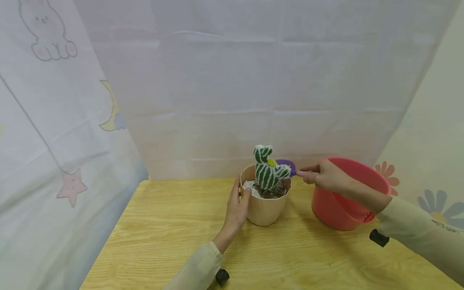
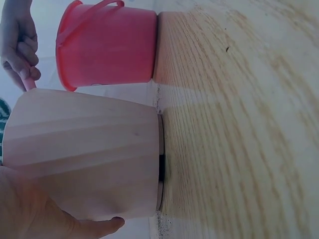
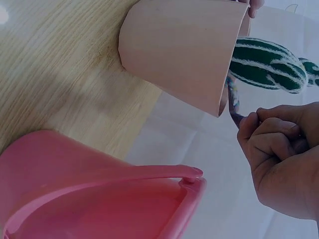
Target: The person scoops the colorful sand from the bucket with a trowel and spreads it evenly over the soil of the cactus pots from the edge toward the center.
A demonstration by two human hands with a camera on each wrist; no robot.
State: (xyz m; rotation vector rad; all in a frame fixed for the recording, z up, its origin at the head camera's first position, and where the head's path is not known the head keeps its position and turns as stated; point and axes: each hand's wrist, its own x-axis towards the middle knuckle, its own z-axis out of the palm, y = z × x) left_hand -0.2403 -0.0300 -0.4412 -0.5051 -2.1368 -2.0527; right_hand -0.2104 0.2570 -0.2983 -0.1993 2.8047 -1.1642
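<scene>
A crocheted-looking green and white cactus [image 1: 266, 176] with a yellow bloom stands in a pale flowerpot [image 1: 266, 211]. White material and dark, gravelly bits surround its base. My left hand [image 1: 237, 207] holds the pot's left side, thumb near the rim; part of that hand is hidden behind the pot. My right hand [image 1: 328, 175] grips the pink handle of a small purple shovel [image 1: 292, 169]. The shovel's blade is at the pot's right rim, beside the cactus arm. Colourful bits show on the blade [image 3: 234, 94] in the right wrist view.
A red-pink bucket [image 1: 331, 209] with a handle stands right of the pot, beneath my right forearm. Both rest on a wooden table [image 1: 174, 225]. Dark specks lie near the pot's base. Patterned cloth [image 1: 217, 88] hangs behind and on both sides.
</scene>
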